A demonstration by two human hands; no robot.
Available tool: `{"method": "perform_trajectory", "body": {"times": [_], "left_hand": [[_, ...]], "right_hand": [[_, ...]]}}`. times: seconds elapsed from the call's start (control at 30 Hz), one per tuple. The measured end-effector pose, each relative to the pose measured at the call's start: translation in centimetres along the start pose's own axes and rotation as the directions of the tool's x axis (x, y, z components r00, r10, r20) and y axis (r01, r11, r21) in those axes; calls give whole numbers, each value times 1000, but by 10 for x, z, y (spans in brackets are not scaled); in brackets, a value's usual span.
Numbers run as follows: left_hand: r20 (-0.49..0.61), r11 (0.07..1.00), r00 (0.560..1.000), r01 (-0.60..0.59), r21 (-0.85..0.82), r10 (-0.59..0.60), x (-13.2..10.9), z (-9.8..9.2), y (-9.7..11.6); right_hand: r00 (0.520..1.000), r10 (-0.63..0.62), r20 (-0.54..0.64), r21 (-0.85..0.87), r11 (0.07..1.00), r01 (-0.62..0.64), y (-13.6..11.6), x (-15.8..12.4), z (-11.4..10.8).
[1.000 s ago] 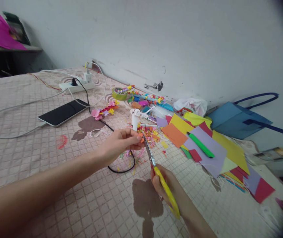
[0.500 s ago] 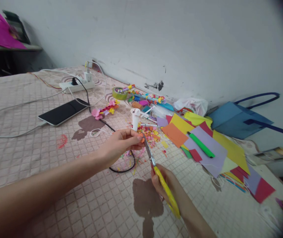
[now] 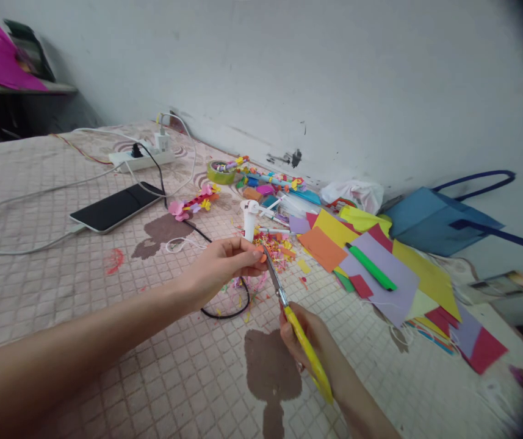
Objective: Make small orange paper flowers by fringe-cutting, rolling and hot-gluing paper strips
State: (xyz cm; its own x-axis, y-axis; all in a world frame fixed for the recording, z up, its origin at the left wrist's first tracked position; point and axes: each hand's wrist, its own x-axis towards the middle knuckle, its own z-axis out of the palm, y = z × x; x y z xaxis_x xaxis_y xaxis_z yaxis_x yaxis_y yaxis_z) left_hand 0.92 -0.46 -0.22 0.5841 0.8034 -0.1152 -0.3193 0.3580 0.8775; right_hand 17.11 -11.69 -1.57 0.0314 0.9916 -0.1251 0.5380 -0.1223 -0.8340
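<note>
Orange piece [image 3: 263, 258] pinched in our left hand [image 3: 222, 263], we seem to be trimming; our right hand [image 3: 310, 335], gripping scissors [image 3: 294, 318], likely needs small, careful snips.

A scuffed pale wall [image 3: 357, 79] stands behind quilted cloth [image 3: 36, 280], a shelf [image 3: 63, 89] at left.

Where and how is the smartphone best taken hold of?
I'd grip the smartphone by its two long edges near the middle, the left hand coming from above on the near side: it lies flat, screen up, a white cable plugged into its left end and a black cord by its right end.
</note>
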Motion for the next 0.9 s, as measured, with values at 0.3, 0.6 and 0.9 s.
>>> {"method": "perform_trajectory", "body": {"times": [0.3,0.6,0.9], "left_hand": [[-6,999,999,-33,39,34,2,-3,1],[-6,999,1000,-30,23,30,3,-6,2],[-23,999,999,-38,20,39,3,-5,4]], "right_hand": [[999,42,34,46,998,-43,6,-1,0],[1000,6,-16,-17,1000,-6,9,0,-1],[1000,15,-2,20,1000,-15,10,0,0]]}}
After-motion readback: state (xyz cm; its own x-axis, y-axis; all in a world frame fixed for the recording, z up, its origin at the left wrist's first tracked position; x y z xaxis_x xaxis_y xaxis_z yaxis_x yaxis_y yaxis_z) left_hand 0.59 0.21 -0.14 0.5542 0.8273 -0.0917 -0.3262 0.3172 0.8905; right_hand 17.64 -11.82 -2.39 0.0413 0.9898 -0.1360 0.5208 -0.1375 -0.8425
